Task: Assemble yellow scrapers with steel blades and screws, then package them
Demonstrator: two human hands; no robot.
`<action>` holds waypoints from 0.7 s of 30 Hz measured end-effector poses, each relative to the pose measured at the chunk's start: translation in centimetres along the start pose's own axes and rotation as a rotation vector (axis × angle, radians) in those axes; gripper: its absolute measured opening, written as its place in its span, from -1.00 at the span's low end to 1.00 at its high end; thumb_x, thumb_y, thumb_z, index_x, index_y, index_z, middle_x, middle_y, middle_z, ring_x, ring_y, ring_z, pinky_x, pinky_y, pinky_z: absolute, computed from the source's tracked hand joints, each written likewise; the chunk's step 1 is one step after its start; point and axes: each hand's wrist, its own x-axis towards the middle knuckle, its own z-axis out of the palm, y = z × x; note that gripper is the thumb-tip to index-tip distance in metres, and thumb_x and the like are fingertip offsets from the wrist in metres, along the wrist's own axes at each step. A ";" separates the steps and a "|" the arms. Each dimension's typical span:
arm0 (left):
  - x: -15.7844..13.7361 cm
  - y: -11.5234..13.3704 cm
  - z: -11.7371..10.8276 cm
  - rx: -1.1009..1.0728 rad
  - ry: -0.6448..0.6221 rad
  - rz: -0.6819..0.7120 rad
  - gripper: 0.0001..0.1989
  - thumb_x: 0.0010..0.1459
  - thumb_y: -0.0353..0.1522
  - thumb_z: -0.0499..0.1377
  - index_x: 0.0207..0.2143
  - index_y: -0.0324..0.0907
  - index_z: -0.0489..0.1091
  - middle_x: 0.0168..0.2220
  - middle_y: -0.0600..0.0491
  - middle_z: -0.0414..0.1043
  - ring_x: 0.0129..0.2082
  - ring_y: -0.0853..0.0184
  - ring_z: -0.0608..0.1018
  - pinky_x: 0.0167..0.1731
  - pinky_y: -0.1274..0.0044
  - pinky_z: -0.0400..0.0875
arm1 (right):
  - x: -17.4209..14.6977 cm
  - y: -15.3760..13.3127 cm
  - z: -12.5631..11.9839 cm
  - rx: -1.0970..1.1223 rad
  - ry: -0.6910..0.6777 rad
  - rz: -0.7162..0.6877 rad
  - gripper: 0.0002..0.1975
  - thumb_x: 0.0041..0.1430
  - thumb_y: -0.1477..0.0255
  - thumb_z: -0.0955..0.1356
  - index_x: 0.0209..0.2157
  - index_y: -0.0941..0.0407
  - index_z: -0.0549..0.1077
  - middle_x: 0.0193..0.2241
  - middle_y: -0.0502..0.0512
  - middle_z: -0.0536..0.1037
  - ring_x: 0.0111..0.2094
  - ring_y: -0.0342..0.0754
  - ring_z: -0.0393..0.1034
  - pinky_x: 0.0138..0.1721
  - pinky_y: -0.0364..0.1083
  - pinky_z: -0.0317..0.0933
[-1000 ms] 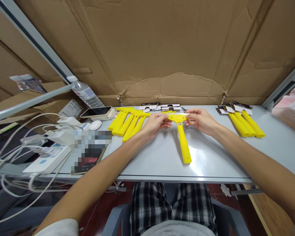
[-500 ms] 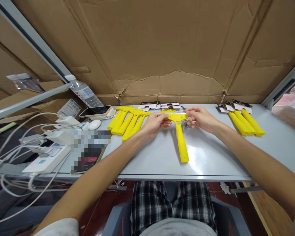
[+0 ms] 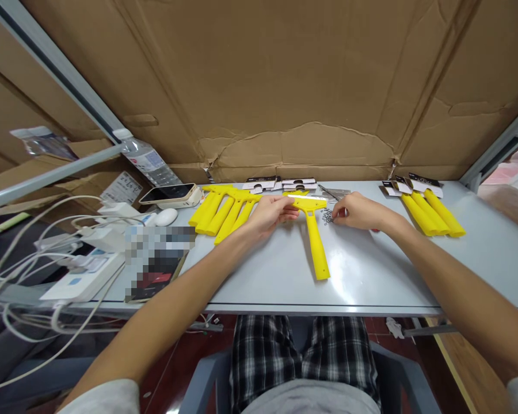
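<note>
My left hand [image 3: 276, 214] is closed on the left end of a yellow scraper's head. This yellow scraper [image 3: 314, 238] has a pale blade strip along its top edge, and its handle points toward me. Over a small heap of tiny dark metal pieces, apparently screws [image 3: 327, 217], my right hand [image 3: 354, 211] has its fingertips pinched together; what they hold is too small to make out. A thin dark rod [image 3: 329, 193] runs toward the right hand, and a bit of red shows on its other side, so it may be a screwdriver lying under the hand.
Several yellow scraper handles [image 3: 224, 214] lie to the left. On the right rest three carded yellow scrapers [image 3: 431, 214]. Black-and-white cards [image 3: 261, 184] lie at the back. A phone [image 3: 170, 195], white mouse [image 3: 166, 217], bottle [image 3: 149, 161] and power strip [image 3: 84, 276] with cables crowd the left.
My right hand has left the scraper's head and moved slightly right and down to the heap of small metal pieces. The left hand still holds the scraper, which has barely shifted.
</note>
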 end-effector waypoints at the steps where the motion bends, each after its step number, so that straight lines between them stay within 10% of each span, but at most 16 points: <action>1: 0.0 0.0 0.0 0.000 -0.001 -0.001 -0.82 0.34 -0.51 0.27 -0.36 -0.36 0.61 -0.42 -0.14 0.65 -0.45 0.35 0.64 -0.29 0.50 0.58 | 0.1 -0.1 0.2 -0.010 0.002 -0.009 -0.76 0.26 0.43 0.43 -0.10 0.11 0.74 -0.24 0.11 0.59 -0.37 -0.30 0.25 -0.25 -0.23 0.09; 14: 0.1 -0.5 -0.1 0.010 -0.030 -0.007 -0.84 0.33 -0.51 0.29 -0.34 -0.37 0.63 -0.40 -0.15 0.66 -0.44 0.35 0.66 -0.32 0.52 0.59 | 0.1 0.1 0.1 -0.065 0.032 0.076 -0.79 0.25 0.44 0.39 -0.14 0.15 0.66 -0.17 0.14 0.60 -0.40 -0.28 0.16 -0.27 -0.20 -0.05; 21: -0.6 -1.6 1.1 -0.009 -0.030 0.005 -0.82 0.35 -0.49 0.30 -0.36 -0.33 0.63 -0.41 -0.11 0.66 -0.45 0.39 0.64 -0.34 0.56 0.58 | 0.2 -1.1 0.4 0.184 0.338 -0.069 -0.75 0.33 0.39 0.35 -0.11 0.23 0.61 -0.22 0.11 0.59 -0.29 -0.28 0.32 -0.15 -0.24 0.10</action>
